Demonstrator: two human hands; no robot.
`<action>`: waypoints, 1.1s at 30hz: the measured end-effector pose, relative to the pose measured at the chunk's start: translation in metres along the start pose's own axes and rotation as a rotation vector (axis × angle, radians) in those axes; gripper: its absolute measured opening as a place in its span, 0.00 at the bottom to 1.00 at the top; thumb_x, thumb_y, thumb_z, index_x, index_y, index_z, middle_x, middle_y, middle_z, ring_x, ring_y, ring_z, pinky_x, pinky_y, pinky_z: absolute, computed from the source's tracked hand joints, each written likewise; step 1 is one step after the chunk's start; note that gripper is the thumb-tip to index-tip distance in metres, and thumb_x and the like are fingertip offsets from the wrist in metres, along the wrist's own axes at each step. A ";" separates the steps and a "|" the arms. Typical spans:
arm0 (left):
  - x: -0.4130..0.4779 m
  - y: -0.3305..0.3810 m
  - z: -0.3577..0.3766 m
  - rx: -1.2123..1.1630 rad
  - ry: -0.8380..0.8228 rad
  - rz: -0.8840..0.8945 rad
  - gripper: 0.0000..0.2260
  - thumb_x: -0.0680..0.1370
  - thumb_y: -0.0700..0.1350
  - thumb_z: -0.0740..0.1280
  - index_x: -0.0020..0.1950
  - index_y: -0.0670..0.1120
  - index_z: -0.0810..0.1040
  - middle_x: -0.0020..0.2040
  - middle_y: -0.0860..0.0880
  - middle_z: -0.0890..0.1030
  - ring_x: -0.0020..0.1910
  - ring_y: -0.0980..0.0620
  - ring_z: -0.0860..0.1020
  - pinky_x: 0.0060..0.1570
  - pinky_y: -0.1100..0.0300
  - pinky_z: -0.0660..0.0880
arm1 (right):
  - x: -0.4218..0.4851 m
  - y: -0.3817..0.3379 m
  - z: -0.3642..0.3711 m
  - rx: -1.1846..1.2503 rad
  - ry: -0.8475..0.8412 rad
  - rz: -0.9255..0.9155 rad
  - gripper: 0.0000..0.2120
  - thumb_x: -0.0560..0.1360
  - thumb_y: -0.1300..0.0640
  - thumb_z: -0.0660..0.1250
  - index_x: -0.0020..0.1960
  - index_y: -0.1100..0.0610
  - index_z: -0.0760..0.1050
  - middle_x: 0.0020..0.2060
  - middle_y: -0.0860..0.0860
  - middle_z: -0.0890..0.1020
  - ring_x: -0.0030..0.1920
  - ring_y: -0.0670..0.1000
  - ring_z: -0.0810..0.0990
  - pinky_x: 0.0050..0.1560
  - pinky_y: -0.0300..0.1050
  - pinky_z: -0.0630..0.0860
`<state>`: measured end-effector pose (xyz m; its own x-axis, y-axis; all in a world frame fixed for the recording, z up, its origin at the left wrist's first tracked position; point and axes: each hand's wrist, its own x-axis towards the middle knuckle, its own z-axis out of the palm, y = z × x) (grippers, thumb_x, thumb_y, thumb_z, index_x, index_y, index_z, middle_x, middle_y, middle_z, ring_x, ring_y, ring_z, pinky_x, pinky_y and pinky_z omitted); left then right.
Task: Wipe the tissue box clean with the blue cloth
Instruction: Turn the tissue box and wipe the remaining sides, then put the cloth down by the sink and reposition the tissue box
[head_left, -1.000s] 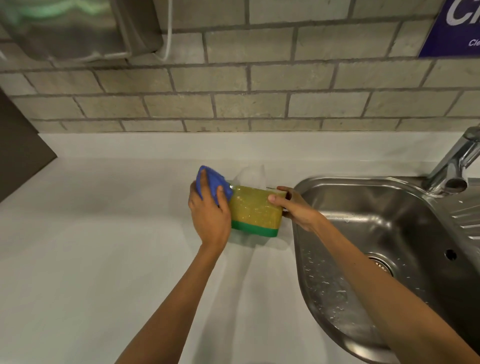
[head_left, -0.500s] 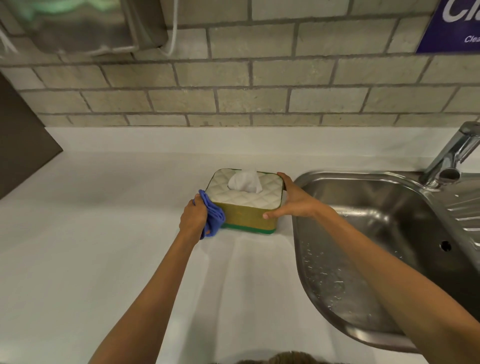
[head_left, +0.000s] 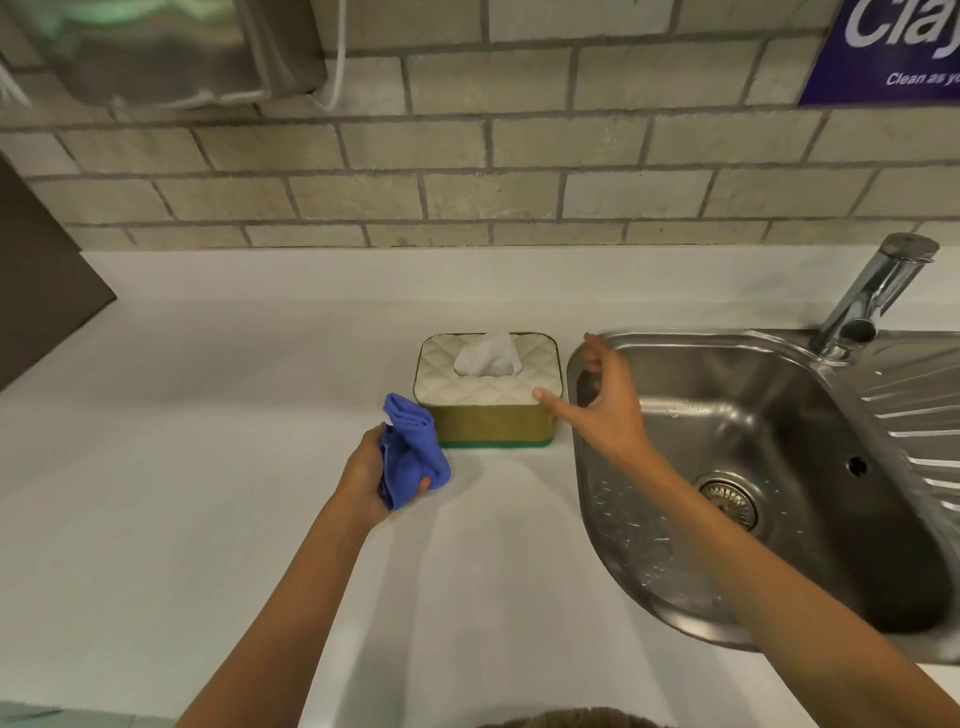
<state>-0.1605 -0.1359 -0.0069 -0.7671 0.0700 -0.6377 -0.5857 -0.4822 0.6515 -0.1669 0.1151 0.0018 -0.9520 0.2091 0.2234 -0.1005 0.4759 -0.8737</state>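
The tissue box (head_left: 488, 395) stands upright on the white counter, with a quilted cream top, gold sides, a green base band and a white tissue poking out. My left hand (head_left: 366, 478) is shut on the bunched blue cloth (head_left: 413, 449), just off the box's front left corner and apart from it. My right hand (head_left: 605, 405) hovers open at the box's right side, over the sink's left rim, thumb tip near the box's front right corner.
A steel sink (head_left: 753, 467) with a drain and a tap (head_left: 872, 296) fills the right side. A brick wall rises behind the white counter (head_left: 208, 519). A metal dispenser (head_left: 166, 47) hangs at the upper left. A dark panel (head_left: 36, 280) stands at the left edge.
The box went from tilted up to flat on the counter. My right hand let go of it and opened. My left hand pulled the cloth back off the box's left side.
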 end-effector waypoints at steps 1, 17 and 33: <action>-0.006 -0.004 -0.002 0.037 0.010 0.012 0.14 0.82 0.48 0.50 0.51 0.45 0.73 0.36 0.46 0.76 0.46 0.47 0.76 0.46 0.60 0.76 | -0.014 -0.002 0.002 0.018 0.061 -0.077 0.37 0.62 0.43 0.75 0.66 0.54 0.67 0.55 0.48 0.73 0.51 0.43 0.74 0.51 0.39 0.74; -0.094 -0.043 -0.005 0.563 -0.445 -0.010 0.21 0.74 0.64 0.58 0.54 0.53 0.81 0.52 0.48 0.85 0.48 0.49 0.84 0.44 0.50 0.82 | -0.146 -0.070 0.032 0.110 -0.317 0.076 0.18 0.69 0.57 0.73 0.58 0.58 0.77 0.50 0.55 0.83 0.46 0.51 0.80 0.48 0.40 0.77; -0.112 -0.136 0.057 0.734 -0.441 -0.027 0.14 0.79 0.42 0.61 0.63 0.41 0.74 0.58 0.42 0.80 0.56 0.44 0.79 0.50 0.56 0.76 | -0.212 -0.015 -0.120 0.095 0.197 0.646 0.07 0.68 0.60 0.74 0.41 0.63 0.78 0.34 0.55 0.79 0.41 0.53 0.75 0.46 0.47 0.74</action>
<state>-0.0096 -0.0280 -0.0002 -0.6930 0.4804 -0.5376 -0.5096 0.2010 0.8366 0.0707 0.1663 0.0195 -0.7604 0.5816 -0.2890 0.4365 0.1281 -0.8905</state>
